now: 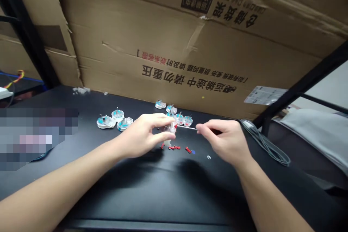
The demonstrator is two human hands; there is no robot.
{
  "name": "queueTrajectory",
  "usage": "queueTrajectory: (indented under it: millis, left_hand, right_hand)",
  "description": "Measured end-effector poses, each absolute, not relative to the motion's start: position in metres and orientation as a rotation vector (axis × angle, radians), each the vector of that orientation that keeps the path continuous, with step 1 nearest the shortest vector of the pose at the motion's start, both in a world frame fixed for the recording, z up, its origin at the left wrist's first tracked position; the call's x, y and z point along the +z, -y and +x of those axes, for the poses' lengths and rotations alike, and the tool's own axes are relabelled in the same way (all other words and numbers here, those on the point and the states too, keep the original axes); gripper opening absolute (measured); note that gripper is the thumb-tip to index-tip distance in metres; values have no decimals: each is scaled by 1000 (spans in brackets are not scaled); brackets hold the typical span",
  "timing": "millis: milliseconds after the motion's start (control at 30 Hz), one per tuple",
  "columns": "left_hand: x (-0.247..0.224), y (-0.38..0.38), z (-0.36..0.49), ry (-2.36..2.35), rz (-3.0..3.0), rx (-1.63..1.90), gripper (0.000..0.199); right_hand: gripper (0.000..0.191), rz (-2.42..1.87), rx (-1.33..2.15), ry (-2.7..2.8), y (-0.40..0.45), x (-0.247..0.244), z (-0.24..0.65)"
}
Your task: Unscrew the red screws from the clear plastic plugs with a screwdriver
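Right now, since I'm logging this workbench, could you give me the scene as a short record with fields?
Left hand: holds a small clear part showing some red
Right hand: holds a thin rod pointing at the clear part; whether it touches is too small to tell
Near the hands: small red pieces lying on the table
Farther back: round clear-and-blue pieces in two groups
Right side: coiled gray cable
Backdrop: printed cardboard, lettering upside down

Held aloft, a clear part (172, 128) shows a red bit (175, 126) at the tip of a thin, near-level rod (187, 127).
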State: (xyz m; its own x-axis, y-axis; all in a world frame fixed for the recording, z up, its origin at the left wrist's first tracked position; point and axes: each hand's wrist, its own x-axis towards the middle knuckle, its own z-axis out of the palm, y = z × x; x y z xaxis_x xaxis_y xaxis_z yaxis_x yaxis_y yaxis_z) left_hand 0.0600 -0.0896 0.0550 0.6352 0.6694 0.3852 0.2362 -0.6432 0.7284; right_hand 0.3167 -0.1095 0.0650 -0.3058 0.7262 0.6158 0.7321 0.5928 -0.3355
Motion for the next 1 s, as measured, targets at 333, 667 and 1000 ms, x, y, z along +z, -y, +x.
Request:
queueTrajectory:
  millis: [333, 667, 1000]
  left_hand:
    - [48, 89, 69, -751, 1814, 825, 34]
    - [54, 91, 63, -707, 2043, 1150, 24]
    - [59, 92, 65, -681, 1958, 1226, 23]
  right_hand:
    - [26, -1068, -273, 1945, 115, 61, 311]
    - [16, -1057, 497, 1651, 111, 57, 318]
    - [21, -896, 383, 1723, 112, 56, 316]
